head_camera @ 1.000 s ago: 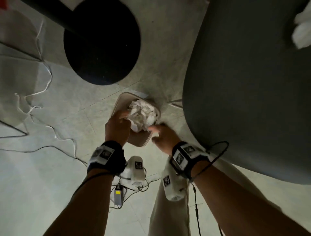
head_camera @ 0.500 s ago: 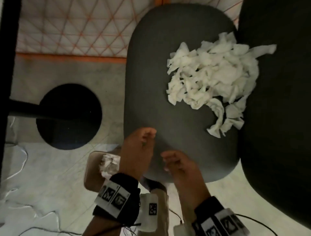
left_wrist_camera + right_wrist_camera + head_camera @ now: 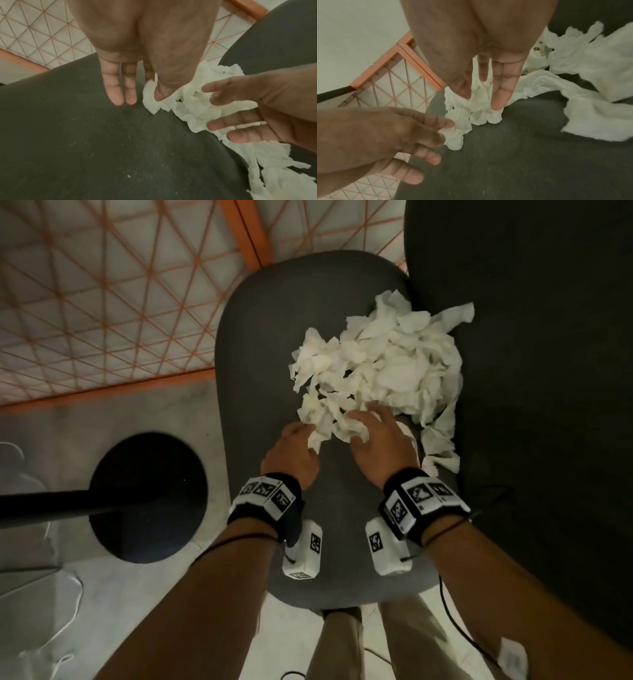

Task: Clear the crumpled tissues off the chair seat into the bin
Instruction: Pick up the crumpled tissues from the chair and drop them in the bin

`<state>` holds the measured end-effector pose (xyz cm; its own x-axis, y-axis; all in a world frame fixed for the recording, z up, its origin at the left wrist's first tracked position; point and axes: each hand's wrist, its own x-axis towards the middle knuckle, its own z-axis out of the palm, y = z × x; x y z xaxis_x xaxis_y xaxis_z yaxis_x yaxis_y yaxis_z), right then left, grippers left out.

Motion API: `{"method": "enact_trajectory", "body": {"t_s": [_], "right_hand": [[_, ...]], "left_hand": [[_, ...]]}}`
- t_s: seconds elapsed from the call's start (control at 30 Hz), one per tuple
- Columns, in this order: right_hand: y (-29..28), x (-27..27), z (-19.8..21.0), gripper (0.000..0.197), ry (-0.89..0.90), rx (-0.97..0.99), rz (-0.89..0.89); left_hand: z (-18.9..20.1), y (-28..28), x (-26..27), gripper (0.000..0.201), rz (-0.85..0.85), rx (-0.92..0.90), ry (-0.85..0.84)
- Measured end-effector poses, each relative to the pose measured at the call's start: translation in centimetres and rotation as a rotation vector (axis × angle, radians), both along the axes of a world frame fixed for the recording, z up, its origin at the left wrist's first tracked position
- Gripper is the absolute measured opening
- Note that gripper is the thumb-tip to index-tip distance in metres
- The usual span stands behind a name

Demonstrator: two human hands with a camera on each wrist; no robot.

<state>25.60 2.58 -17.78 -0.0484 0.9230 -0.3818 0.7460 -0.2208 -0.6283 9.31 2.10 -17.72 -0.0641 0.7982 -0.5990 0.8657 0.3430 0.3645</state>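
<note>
A heap of crumpled white tissues (image 3: 387,368) lies on the dark grey chair seat (image 3: 267,337), toward its back right. My left hand (image 3: 305,433) is at the heap's near left edge, and its thumb and forefinger pinch a tissue (image 3: 458,129). In the left wrist view the other left fingers (image 3: 120,93) hang straight above the seat (image 3: 85,148). My right hand (image 3: 366,422) lies on the heap's near edge, its fingers (image 3: 500,94) straight and spread, touching tissue (image 3: 481,116) without gripping it. The bin is out of view.
The chair's dark backrest (image 3: 548,371) rises along the right of the heap. A black round base with a pole (image 3: 147,498) stands on the floor to the left. An orange lattice panel (image 3: 102,302) lies beyond the seat. Cables (image 3: 68,594) trail over the floor.
A second ago both hands were down at the bin on the floor. They rose over the seat's front edge and now reach the heap, where the left pinches a tissue.
</note>
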Motion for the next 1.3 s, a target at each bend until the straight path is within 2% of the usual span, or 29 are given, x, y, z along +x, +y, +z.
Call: {"method": "enact_trajectory", "body": {"t_s": [0.1, 0.23, 0.33, 0.47, 0.67, 0.77, 0.87, 0.93, 1.03, 1.13, 1.23, 1.3], "right_hand": [[1.7, -0.1, -1.1, 0.045, -0.022, -0.106, 0.084], [2.9, -0.2, -1.5, 0.031, -0.029, -0.038, -0.012], [3.1, 0.3, -0.6, 0.025, -0.018, -0.04, -0.054], [2.2, 1.1, 1.8, 0.025, 0.157, -0.016, -0.154], [0.1, 2.6, 4.1, 0.01, 0.286, -0.125, -0.423], [-0.7, 3.3, 4.1, 0.016, 0.313, -0.259, -0.557], [-1.2, 3.3, 4.4, 0.029, 0.286, -0.257, -0.614], [-1.3, 3.0, 4.3, 0.026, 0.211, -0.268, -0.584], [-0.9, 1.7, 3.5, 0.024, 0.153, -0.238, -0.557], [0.1, 0.0, 2.1, 0.026, 0.147, -0.17, -0.587], [1.2, -1.4, 0.8, 0.016, 0.106, -0.267, -0.633], [1.6, -1.9, -0.3, 0.036, 0.052, -0.39, -0.631]], "left_hand": [[0.6, -0.2, 0.0, 0.041, 0.029, 0.019, 0.027], [1.9, -1.4, -0.2, 0.019, 0.16, 0.162, 0.009], [2.7, -2.7, -0.1, 0.013, 0.264, 0.157, -0.05], [3.4, -3.0, 0.6, 0.015, 0.341, 0.135, -0.067], [2.3, -0.3, 1.7, 0.047, 0.208, 0.049, -0.02], [0.7, 0.9, 1.5, 0.046, 0.151, -0.035, 0.027], [-0.3, 1.2, 0.5, 0.03, 0.101, -0.089, 0.055], [-0.2, 1.0, -0.1, 0.025, 0.068, -0.096, 0.022], [0.5, 0.3, -1.3, 0.028, 0.066, -0.042, -0.064], [2.0, -0.2, -2.7, 0.021, 0.114, 0.056, -0.088], [3.3, 0.0, -4.1, 0.02, 0.21, 0.097, -0.083], [3.3, 0.4, -4.8, 0.019, 0.252, 0.095, -0.093]]}}
